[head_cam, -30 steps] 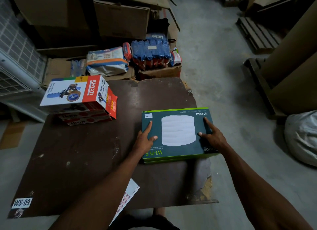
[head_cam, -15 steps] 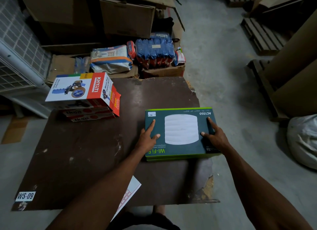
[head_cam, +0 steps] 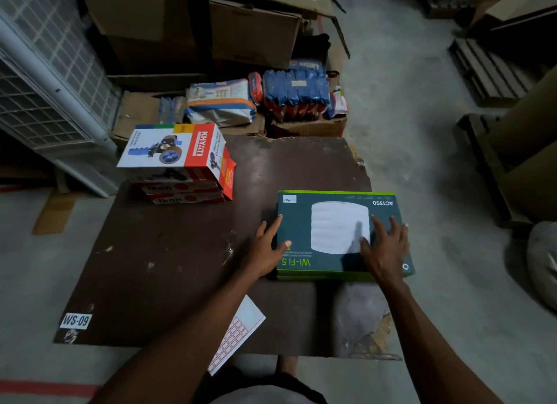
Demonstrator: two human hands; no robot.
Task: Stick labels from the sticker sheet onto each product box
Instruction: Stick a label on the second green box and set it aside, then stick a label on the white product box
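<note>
Green Wi-Fi box [head_cam: 334,206]: right hand [head_cam: 385,250] slid inward, flat; left hand [head_cam: 266,250] flat.

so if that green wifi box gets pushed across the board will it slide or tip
The green wifi box lies flat and wide, so it would likely slide, not tip. Its glossy-looking card faces probably slip easily on the board. It looks stiff, holding its shape under both hands.

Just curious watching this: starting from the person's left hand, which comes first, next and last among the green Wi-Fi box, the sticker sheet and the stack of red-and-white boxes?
From the left hand:
1. Green Wi-Fi box, touching it, on its right.
2. Sticker sheet, at the table's near edge.
3. Stack of red-and-white boxes, far left.
</note>
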